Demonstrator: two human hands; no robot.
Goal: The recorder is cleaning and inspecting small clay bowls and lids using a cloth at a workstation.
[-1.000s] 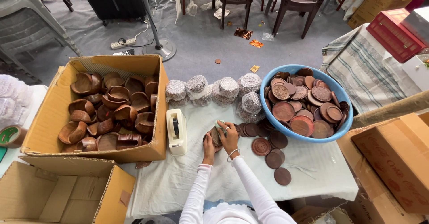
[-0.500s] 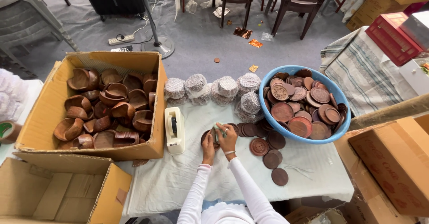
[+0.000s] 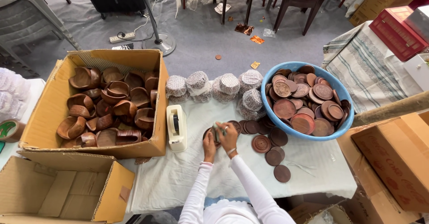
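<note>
Hands: left hand (image 3: 209, 142) and right hand (image 3: 229, 134) together grasping a round brown wooden disc (image 3: 212, 133), frame centre
Around: white tape dispenser (image 3: 176, 128) just left; five netted bundles (image 3: 229, 84) above; blue plastic basin (image 3: 307, 101) right

We see soft, even daylight, bright without glare; shadows stay faint, focus is sharp, and wide-angle distortion bends the edges.

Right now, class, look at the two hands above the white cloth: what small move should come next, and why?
Probably set the round brown disc down on the cloth. Both the left hand and right hand are closed around it, a greenish strip seems to run between the fingers, and the tape dispenser stands just beside them, so the wrapping looks close to finished.
</note>
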